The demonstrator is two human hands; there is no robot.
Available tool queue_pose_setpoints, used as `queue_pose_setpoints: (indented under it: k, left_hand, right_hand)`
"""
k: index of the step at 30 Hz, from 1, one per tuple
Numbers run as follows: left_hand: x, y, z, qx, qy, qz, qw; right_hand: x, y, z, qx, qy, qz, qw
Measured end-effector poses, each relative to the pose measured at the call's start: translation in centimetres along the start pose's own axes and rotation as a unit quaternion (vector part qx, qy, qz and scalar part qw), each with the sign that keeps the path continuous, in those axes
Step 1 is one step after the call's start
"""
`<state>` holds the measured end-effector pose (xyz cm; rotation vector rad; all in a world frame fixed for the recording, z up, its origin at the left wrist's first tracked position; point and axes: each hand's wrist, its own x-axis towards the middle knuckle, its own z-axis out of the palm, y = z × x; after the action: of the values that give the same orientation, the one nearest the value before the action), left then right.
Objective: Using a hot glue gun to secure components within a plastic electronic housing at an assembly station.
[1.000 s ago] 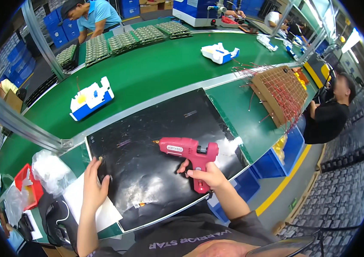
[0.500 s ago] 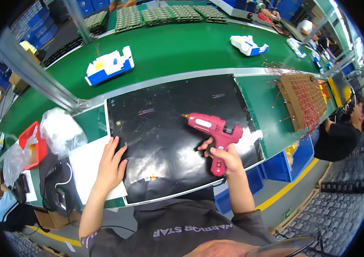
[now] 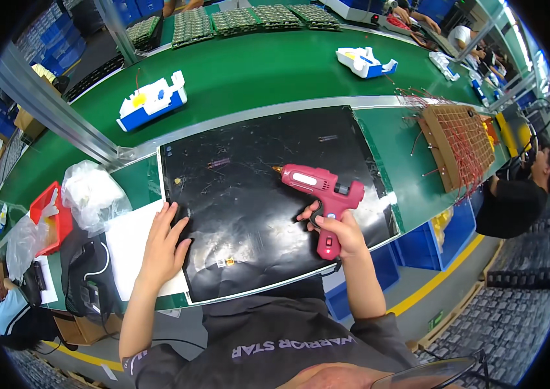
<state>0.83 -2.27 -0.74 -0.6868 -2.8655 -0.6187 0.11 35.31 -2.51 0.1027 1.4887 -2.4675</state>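
Note:
My right hand [image 3: 341,232] is wrapped round the handle of a dark pink hot glue gun [image 3: 317,181], fingers at its trigger. The gun's brass nozzle points to the far left, above a black work mat [image 3: 249,214]. My left hand [image 3: 166,243] lies flat with fingers spread, across the mat's left edge and a white sheet of paper [image 3: 129,240]. A small printed label or scrap [image 3: 226,262] lies on the mat between the hands.
Beyond the mat, a green conveyor belt [image 3: 255,74] carries blue-and-white plastic housings [image 3: 153,104]. At right stands a cardboard box with red wires [image 3: 456,146]. Clear plastic bags [image 3: 93,198] and a red bin [image 3: 55,220] lie at left. A co-worker [image 3: 521,194] is at right.
The housings on the belt have shifted left. My right hand and the glue gun have moved slightly up and left. My left hand stays nearly in place.

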Motion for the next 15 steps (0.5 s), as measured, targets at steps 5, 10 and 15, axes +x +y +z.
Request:
queue_pose_setpoints:
  k: [5, 10, 15]
  left_hand:
    - [0.9, 1.5, -0.8, -0.009, 0.036, 0.001, 0.999]
    - [3.9, 3.6, -2.0, -0.069, 0.060, 0.035, 0.995]
    - [11.0, 6.3, -2.4, -0.109, 0.062, 0.114, 0.985]
  right_hand:
    - [0.0, 0.0, -0.1, 0.004, -0.007, 0.003, 1.000]
    - [0.0, 0.2, -0.2, 0.001, -0.025, 0.006, 1.000]
    - [-0.2, 0.3, -0.4, -0.012, -0.050, 0.000, 0.999]
